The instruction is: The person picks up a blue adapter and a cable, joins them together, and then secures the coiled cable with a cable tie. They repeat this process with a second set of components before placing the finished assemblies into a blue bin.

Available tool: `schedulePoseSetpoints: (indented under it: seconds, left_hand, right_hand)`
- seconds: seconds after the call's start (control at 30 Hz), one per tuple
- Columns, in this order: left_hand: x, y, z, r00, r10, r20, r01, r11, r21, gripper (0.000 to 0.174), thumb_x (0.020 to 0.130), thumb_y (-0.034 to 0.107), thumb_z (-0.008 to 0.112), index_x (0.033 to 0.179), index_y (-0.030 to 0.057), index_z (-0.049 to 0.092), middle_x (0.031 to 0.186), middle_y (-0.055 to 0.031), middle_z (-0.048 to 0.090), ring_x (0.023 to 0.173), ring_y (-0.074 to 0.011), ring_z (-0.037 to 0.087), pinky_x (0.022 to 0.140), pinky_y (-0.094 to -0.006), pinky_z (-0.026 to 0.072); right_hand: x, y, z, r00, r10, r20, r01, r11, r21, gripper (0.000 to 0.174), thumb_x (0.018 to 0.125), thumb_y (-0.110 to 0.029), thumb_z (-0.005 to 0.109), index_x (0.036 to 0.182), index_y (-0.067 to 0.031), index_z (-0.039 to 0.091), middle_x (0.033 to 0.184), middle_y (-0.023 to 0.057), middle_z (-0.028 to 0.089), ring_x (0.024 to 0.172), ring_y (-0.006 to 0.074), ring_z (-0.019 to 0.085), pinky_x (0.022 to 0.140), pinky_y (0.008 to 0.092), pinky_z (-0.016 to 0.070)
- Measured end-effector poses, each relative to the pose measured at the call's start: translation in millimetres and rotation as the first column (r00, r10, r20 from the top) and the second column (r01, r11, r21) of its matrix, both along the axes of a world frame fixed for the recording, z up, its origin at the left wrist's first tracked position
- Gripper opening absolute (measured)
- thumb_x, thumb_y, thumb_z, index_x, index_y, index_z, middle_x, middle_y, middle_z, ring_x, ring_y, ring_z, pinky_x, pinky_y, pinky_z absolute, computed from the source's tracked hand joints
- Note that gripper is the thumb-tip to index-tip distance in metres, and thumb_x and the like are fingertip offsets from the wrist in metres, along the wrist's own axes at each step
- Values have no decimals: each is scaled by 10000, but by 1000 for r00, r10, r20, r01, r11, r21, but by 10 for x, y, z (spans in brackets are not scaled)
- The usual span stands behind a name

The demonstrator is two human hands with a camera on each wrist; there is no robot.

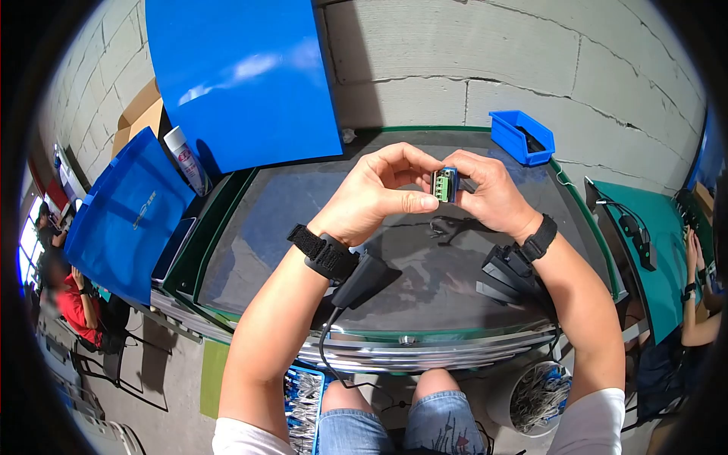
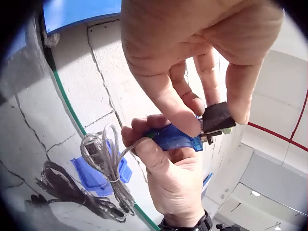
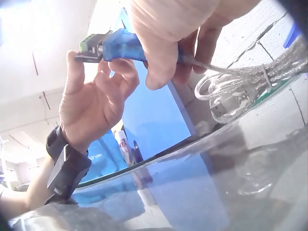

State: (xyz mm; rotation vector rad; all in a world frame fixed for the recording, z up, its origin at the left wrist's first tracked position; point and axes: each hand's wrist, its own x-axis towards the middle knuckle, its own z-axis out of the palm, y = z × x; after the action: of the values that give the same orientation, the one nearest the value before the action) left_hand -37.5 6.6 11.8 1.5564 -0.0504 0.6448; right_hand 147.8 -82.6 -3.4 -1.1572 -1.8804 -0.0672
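A small black block with a green terminal (image 1: 442,187) is pinched between the thumb and fingers of the left hand (image 1: 379,189). The right hand (image 1: 493,193) grips a translucent blue connector (image 3: 124,45), which meets the black block (image 2: 217,118) end to end. From the connector's other end runs a clear-jacketed cable, its coil (image 3: 231,91) tied and hanging beside the right hand (image 3: 168,33). In the left wrist view the left hand (image 2: 192,57) is above, with the right hand (image 2: 173,178) below it. How far the two parts are joined I cannot tell.
A blue bin (image 1: 523,138) stands at the table's back right. At the left are a spray can (image 1: 188,161), a blue panel (image 1: 243,83) and a blue container (image 1: 129,216). Cables fill a bucket (image 1: 540,398) and a crate (image 1: 303,409) below. People sit at both sides.
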Motion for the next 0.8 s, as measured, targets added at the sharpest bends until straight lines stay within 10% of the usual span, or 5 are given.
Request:
schedulePoseSetpoints:
  seconds: [0.8]
  left_hand:
    - [14,46,-12,989,145,3,-144,985,-90,273,799,48,643,1067,48,589,1028,-74,598,929,-153,587,835,-320,511]
  right_hand:
    - [81,-64,60,999,-19,26,16,994,109,299,741,-77,666,1022,-27,576,891,113,596,798,284,596,703,340,476]
